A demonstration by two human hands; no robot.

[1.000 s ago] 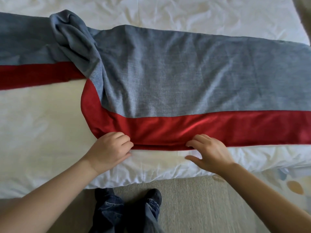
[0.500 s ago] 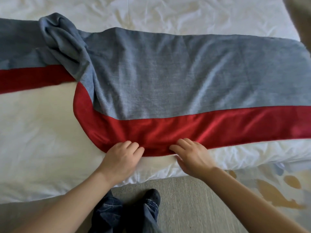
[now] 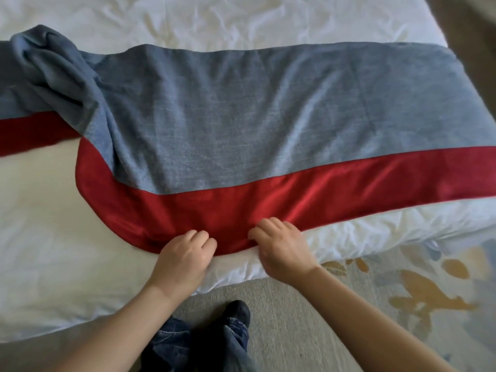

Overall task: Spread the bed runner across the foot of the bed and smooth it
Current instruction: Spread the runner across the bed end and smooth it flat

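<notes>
The bed runner (image 3: 241,116) lies across the bed just beyond both hands, a wide grey cloth with a red band (image 3: 322,189) along its near side. The left hand (image 3: 183,257) and the right hand (image 3: 281,249) sit close together on the near edge of this band, each with the fingers curled over the hem and gripping it (the thumbs are mostly hidden, so I cannot tell how deep the hold goes). At the hands the red edge bows toward the person. To the right of the hands the runner is flat and reaches the side of the bed. Far to the left of the left hand the grey cloth is gathered in a bunched fold (image 3: 53,65), and the band curves back away from the person. Under the runner is a wrinkled white duvet (image 3: 53,251). Below the wrists are a beige carpet (image 3: 281,318), blue jeans (image 3: 171,345) and a dark shoe (image 3: 237,311), and to the right of the right forearm lies a patterned rug (image 3: 416,291).
</notes>
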